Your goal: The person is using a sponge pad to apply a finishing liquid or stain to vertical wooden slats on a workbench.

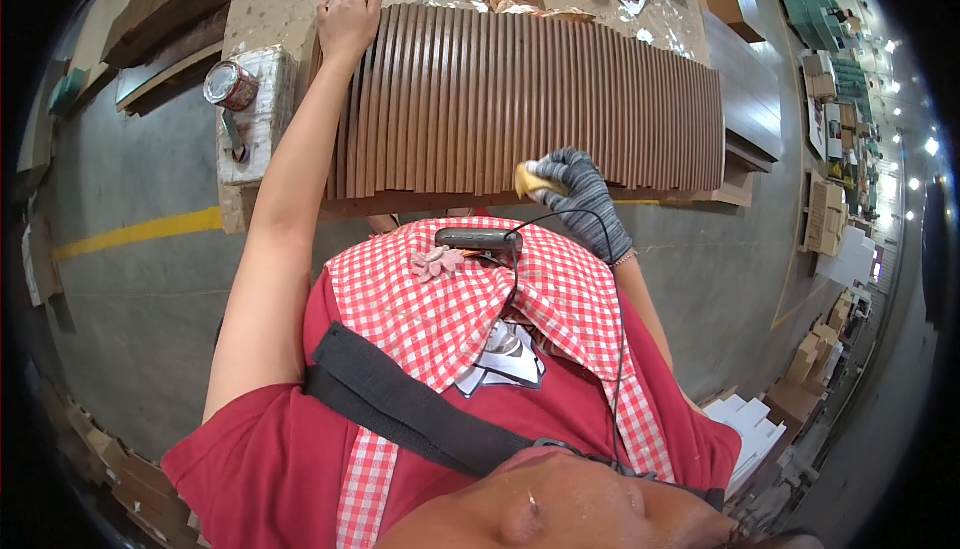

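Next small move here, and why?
I'd probably draw the yellow pad away from the body along the brown strips: the gloved right hand has it by their near ends, though contact is unclear, and the bare left hand is up at the row's far-left corner, out of that path.
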`<state>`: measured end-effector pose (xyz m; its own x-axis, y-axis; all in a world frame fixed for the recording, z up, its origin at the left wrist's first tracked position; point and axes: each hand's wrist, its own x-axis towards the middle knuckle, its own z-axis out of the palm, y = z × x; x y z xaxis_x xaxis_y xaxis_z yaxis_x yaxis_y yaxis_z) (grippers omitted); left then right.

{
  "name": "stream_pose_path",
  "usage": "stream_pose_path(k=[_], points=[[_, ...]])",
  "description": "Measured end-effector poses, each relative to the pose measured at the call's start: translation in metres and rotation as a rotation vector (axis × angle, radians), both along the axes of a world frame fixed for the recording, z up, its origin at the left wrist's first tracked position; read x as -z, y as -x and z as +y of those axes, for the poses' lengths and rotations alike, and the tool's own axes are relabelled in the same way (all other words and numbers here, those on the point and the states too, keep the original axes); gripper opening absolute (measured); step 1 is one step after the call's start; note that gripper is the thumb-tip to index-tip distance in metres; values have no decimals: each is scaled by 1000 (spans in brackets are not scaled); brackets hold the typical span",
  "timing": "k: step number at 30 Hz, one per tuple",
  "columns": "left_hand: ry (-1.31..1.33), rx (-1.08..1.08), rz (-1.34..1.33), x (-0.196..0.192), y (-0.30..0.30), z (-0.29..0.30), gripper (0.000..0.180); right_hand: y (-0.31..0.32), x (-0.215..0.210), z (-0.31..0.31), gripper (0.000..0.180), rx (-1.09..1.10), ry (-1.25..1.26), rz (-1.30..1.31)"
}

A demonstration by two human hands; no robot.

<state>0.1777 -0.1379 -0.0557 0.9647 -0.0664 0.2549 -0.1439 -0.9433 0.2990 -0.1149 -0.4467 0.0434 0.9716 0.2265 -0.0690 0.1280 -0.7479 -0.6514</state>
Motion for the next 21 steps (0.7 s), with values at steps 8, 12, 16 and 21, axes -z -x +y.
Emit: stream_pose_path(k=[8, 12, 16, 21], points=[[2, 20, -6, 1, -1, 1, 59, -61, 42, 21, 26, 181, 255, -236], [6, -12, 5, -2, 2, -1, 60, -124, 47, 13, 30, 140, 395, -348], [-47, -17, 90, -7, 2, -3, 57, -201, 63, 2, 24, 208, 400, -380], [-1, -24, -2, 1, -2, -4, 59, -271, 58, -7, 31, 204, 626, -369]])
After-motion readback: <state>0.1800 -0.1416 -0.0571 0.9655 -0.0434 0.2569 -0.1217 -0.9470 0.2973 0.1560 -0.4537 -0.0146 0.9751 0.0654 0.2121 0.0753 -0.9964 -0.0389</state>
